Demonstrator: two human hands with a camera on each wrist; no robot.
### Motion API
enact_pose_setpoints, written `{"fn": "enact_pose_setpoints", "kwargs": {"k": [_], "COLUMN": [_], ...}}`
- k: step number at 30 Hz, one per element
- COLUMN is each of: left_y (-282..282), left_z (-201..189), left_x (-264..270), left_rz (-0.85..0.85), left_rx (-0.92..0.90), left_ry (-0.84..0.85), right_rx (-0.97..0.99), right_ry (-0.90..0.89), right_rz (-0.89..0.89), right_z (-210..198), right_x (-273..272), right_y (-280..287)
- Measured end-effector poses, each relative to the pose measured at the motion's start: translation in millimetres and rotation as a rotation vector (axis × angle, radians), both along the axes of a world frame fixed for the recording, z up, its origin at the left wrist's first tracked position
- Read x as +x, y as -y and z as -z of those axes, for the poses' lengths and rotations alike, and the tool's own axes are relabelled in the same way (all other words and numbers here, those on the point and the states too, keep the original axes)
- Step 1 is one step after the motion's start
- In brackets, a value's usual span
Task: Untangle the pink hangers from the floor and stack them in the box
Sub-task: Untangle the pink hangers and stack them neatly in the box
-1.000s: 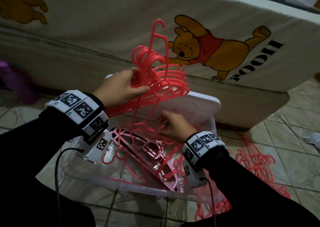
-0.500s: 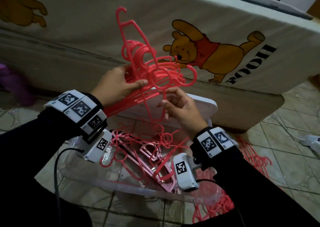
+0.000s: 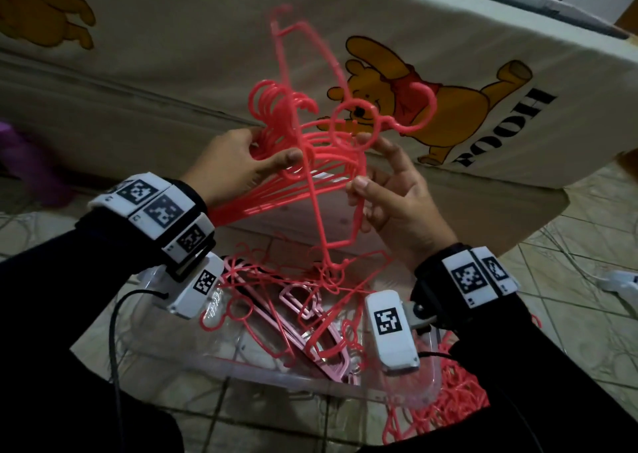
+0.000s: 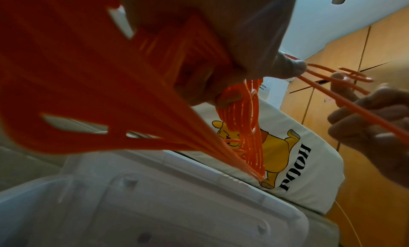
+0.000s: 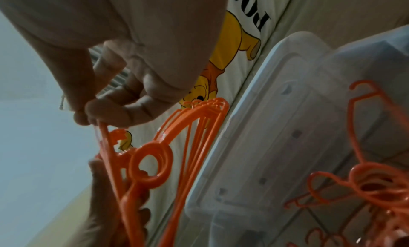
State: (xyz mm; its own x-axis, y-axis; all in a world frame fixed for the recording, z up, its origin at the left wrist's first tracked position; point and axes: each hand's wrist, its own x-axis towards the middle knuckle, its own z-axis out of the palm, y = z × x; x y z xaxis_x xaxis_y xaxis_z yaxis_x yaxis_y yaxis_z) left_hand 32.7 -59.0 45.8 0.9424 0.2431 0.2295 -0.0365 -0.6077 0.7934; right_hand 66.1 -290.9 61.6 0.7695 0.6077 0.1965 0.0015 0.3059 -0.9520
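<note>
My left hand [image 3: 272, 147] grips a bundle of coral-pink hangers [image 3: 276, 114] by their necks, hooks up, above the clear plastic box [image 3: 276, 380]. My right hand [image 3: 362, 162] pinches a single hanger [image 3: 348, 124] just below its ring, right beside the bundle. One long hanger [image 3: 310, 190] stands tangled between them and reaches down into the box. Several pink hangers [image 3: 303, 307] lie loosely in the box. In the left wrist view the bundle [image 4: 110, 93] fills my left hand [image 4: 221, 67]. In the right wrist view my fingertips [image 5: 99, 114] pinch the ringed hanger [image 5: 150, 163].
A tangled heap of hangers [image 3: 459, 404] lies on the tiled floor right of the box. The box's white lid [image 3: 331, 207] leans against the bed with the cartoon-bear sheet [image 3: 448, 114] behind. A purple object [image 3: 24, 162] sits at far left.
My right hand rose out of the box to the bundle's height, lifting one hanger whose hook now points right. My left hand kept its grip on the bundle.
</note>
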Motion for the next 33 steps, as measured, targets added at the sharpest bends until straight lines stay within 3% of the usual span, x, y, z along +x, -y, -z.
{"fn": "enact_pose_setpoints", "kwargs": {"k": [6, 11, 14, 19, 25, 29, 31, 33], "left_y": [-4, -4, 4, 24, 34, 30, 25, 21], "left_z": [5, 3, 3, 6, 10, 7, 6, 6], "left_x": [0, 2, 1, -5, -12, -13, -11, -10], "left_rz": [-0.070, -0.120, -0.073, 0.048, 0.160, 0.172, 0.163, 0.145], "left_rx": [0.033, -0.020, -0.043, -0.024, -0.065, -0.023, 0.012, 0.023], "left_ry": [0.024, 0.059, 0.046, -0.005, -0.063, -0.062, -0.070, -0.078], "right_rx": [0.074, -0.132, -0.303, -0.462, -0.475, -0.513, -0.604, -0.804], "right_ry": [-0.044, 0.093, 0.245, 0.327, 0.375, 0.393, 0.548, 0.813], "right_rz": [0.143, 0.221, 0.278, 0.331, 0.421, 0.322, 0.375, 0.516], "right_z": [-8, 5, 14, 31, 42, 33, 27, 25], "right_x": [11, 4, 0, -5, -4, 3, 10, 17], "right_y": [12, 4, -7, -27, -42, -34, -24, -14]}}
